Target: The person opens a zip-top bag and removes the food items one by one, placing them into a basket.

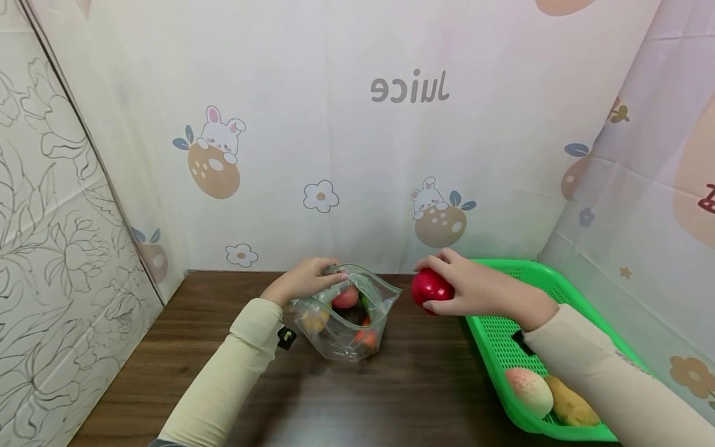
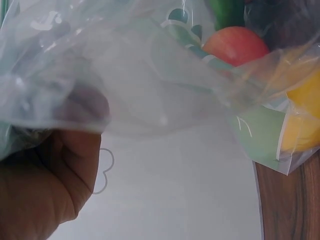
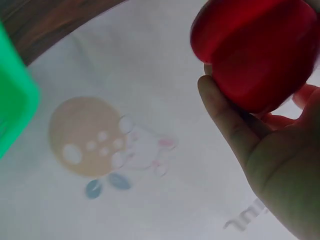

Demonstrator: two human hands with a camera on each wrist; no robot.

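In the head view my left hand (image 1: 304, 279) grips the left rim of a clear zip bag (image 1: 349, 347), holding its mouth open. A pinkish-red round fruit (image 1: 345, 297), yellow pieces (image 1: 316, 320) and orange pieces (image 1: 365, 338) show inside, along with something green and something dark. The left wrist view has the plastic folded over the thumb (image 2: 82, 107). To the right of the bag, my right hand (image 1: 466, 285) holds a glossy red lobed fruit (image 1: 431, 287) above the table. In the right wrist view a deep groove runs across that red fruit (image 3: 260, 55).
A green plastic basket (image 1: 491, 366) stands at the right, partly under my right forearm. Inside it lie a pink-and-cream peach (image 1: 529, 391) and a yellow-brown, potato-like piece (image 1: 570, 403). Printed cloth (image 1: 324, 124) hangs behind the dark wooden table (image 1: 223, 323) and along its sides.
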